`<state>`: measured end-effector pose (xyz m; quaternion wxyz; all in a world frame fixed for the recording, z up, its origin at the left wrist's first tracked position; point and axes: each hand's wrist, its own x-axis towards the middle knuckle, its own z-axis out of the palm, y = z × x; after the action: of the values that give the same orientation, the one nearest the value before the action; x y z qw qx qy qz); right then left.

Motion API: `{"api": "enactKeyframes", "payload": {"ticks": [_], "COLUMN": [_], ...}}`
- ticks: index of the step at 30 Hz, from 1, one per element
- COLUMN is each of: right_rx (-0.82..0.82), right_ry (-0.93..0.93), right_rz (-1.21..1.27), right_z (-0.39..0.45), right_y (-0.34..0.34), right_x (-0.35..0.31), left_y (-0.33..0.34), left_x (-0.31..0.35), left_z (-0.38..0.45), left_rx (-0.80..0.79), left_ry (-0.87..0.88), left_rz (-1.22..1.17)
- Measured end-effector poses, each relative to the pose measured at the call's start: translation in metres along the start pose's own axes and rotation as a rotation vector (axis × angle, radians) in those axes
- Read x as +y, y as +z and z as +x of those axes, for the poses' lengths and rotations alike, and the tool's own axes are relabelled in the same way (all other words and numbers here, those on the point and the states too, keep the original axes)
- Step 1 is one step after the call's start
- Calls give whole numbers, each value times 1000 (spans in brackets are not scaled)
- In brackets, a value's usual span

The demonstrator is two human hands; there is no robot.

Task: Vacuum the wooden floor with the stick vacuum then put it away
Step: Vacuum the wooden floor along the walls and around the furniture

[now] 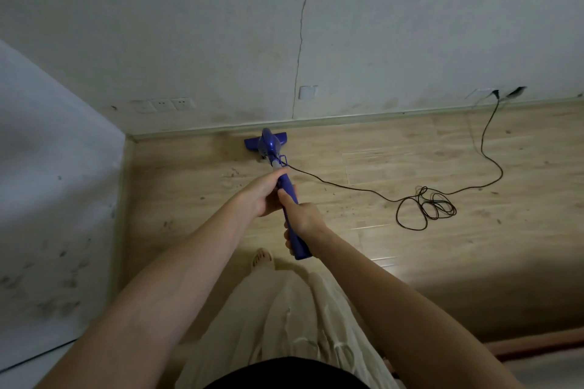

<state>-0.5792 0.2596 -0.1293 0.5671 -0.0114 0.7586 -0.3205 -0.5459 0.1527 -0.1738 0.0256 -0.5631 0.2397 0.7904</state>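
Wooden floor [395, 148] only partly done, specks showing near the baseboard. One purple stick vacuum [271, 148], head down by the wall near the corner. Left hand [260, 196] and right hand [301, 218], both wrapped round the handle, left one further down. Best kept to slow overlapping strokes, head flat, steering clear of the one cord [426, 205] coiled off right.
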Motion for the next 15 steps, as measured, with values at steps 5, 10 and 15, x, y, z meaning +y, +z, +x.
{"api": "enactKeyframes", "payload": {"ticks": [5, 10, 15], "right_rx": [1, 5, 16], "right_ry": [11, 15, 17], "right_rz": [42, 124, 103], "right_z": [14, 17, 10], "right_y": [14, 32, 27], "right_x": [-7, -10, -7], "left_y": [-12, -27, -21], "left_x": [16, 28, 24], "left_z": [16, 18, 8], "left_rx": [26, -28, -36], "left_ry": [-15, -59, -50], "left_rz": [57, 29, 10]}}
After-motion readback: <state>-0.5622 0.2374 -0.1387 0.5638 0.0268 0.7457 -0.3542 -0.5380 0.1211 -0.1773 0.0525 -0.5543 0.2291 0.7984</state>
